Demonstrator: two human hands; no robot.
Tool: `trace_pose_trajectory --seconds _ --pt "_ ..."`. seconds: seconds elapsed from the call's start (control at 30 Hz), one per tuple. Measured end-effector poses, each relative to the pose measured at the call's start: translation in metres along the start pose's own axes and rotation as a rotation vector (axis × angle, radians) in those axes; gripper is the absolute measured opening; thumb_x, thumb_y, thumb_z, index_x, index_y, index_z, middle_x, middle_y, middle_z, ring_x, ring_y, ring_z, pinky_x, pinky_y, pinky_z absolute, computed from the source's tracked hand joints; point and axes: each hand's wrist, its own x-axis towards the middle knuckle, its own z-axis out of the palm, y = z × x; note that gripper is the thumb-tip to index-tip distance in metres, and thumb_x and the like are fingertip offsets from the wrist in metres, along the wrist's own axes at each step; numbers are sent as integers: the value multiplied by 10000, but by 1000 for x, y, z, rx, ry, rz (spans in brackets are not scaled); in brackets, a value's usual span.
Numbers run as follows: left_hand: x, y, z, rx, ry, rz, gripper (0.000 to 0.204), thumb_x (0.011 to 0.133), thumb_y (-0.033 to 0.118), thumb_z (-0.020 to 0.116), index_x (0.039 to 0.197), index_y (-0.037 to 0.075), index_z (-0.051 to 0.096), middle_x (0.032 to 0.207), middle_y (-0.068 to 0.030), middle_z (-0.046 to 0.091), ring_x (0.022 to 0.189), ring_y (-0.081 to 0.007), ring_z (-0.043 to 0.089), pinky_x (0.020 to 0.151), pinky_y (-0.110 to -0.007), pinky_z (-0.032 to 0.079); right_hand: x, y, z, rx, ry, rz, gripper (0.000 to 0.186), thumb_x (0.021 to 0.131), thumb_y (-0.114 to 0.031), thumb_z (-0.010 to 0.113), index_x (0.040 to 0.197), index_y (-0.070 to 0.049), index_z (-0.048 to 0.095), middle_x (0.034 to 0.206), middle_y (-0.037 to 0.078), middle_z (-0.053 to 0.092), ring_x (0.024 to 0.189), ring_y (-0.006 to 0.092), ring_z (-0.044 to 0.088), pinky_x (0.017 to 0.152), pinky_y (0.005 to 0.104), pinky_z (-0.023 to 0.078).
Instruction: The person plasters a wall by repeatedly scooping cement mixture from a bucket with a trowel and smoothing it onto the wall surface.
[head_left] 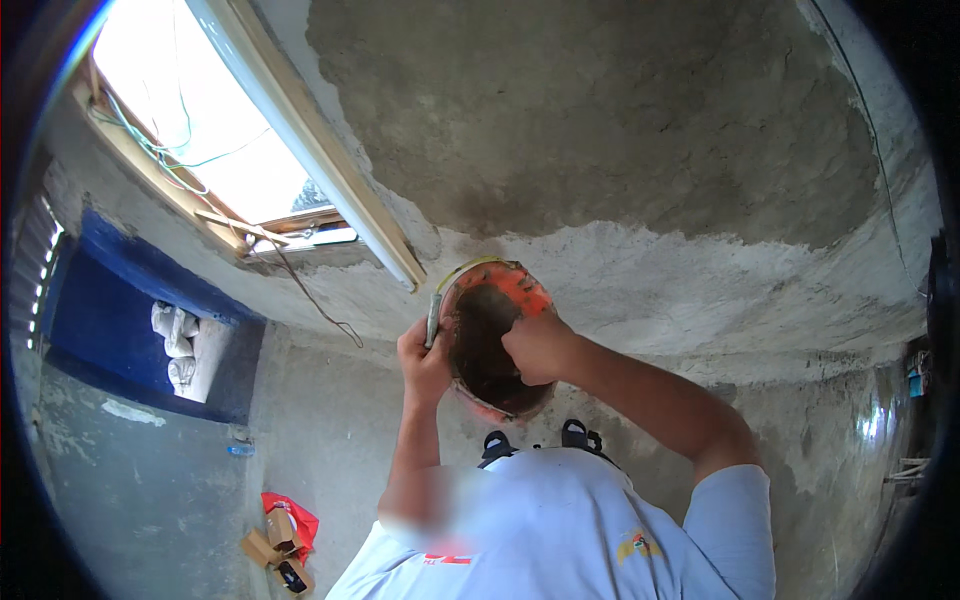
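An orange-red bucket (525,287), its inside coated with dark grey-brown residue, is held up in front of my body with its mouth toward me. My left hand (425,365) grips it at the left side of the rim, beside the handle's grey grip (433,318). Inside the bucket's mouth, my right hand (537,348) is closed in a fist near the right wall. Whatever the right fingers hold, if anything, is hidden in the shadow there.
Ahead stands a wall with a large patch of darker plaster (600,120). At upper left is a window frame (300,130) with loose wires. A blue-edged opening (110,300) shows white sacks (175,330). Cardboard boxes (283,530) and a red bag (305,520) lie at lower left.
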Motion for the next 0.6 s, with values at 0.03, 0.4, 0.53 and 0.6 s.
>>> trace_pose_trajectory --seconds 0.03,0.4,0.53,0.6 --pt "-2 -2 1 0 -9 -5 280 994 152 661 785 -21 592 672 54 480 657 -57 404 566 -261 326 -5 4 5 79 33 2 172 790 -138 659 858 -34 779 931 181 745 834 322 749 692 451 603" --pt "3 -7 11 -167 -49 -27 186 993 146 654 876 2 644 758 84 503 694 -47 416 612 -230 318 -87 98 56 1517 -14 158 456 939 -349 716 1236 -3 725 783 67 688 532 133 584 490 292 464" --pt "8 0 10 -303 32 5 177 987 142 659 852 30 633 774 88 505 708 -37 417 616 -233 311 -130 109 84 1961 160 95 522 914 -351 731 1267 28 668 834 99 691 532 152 560 461 290 417" --pt "11 12 16 -427 116 -111 174 982 134 660 831 57 617 778 98 503 715 -26 422 620 -235 314 -145 114 103 2028 256 45 539 910 -356 729 1270 38 652 838 117 684 537 158 562 456 288 410"
